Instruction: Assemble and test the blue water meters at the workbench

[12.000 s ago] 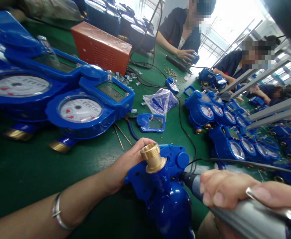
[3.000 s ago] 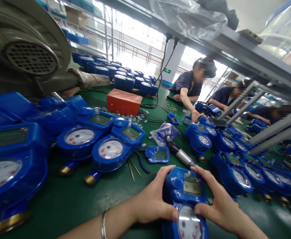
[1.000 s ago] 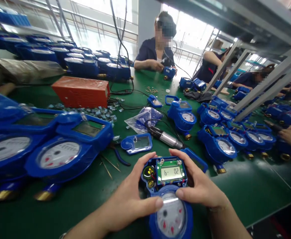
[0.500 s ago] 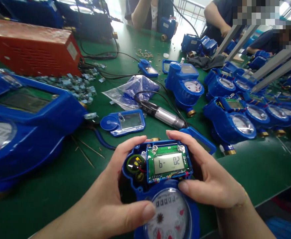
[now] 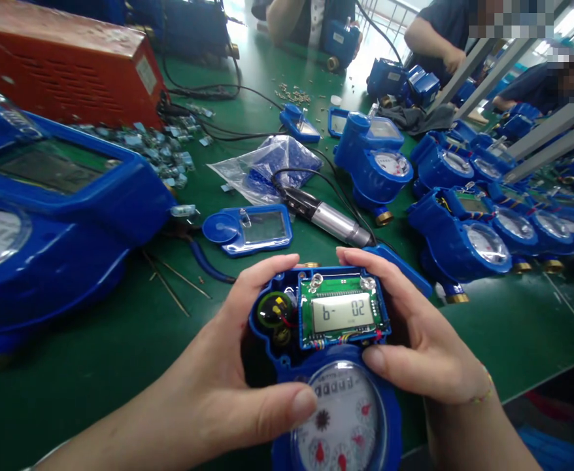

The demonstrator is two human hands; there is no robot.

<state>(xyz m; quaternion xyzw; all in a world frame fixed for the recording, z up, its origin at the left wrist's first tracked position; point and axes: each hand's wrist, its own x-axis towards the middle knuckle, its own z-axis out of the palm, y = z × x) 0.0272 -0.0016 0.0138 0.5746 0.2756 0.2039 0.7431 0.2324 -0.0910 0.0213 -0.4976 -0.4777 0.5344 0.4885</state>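
Observation:
Both hands grip a blue water meter [image 5: 278, 451] with its electronics housing uncovered. My left hand [image 5: 228, 366] wraps its left side, the thumb lying over the dial's edge. My right hand [image 5: 419, 340] holds the right side, fingers on the far edge and thumb at the housing's near corner. A green circuit board [image 5: 338, 285] with a lit display [image 5: 343, 312] shows inside the housing, beside a round dark part [image 5: 273, 310] and thin coloured wires. Below is the round dial [image 5: 338, 418] with red pointers. Beyond the meter lies a blue cover [image 5: 262, 229] with a window.
An electric screwdriver [image 5: 336, 222] with a black cord lies past the meter, near a plastic bag [image 5: 267, 170]. A large blue meter [image 5: 120, 235] and an orange box [image 5: 71, 72] stand left. Pliers [image 5: 206, 261] lie nearby. More meters [image 5: 463, 242] fill the right; co-workers sit opposite.
The view has shifted slightly, so the meter and both hands appear a little further right and higher. The grip and the display reading look the same.

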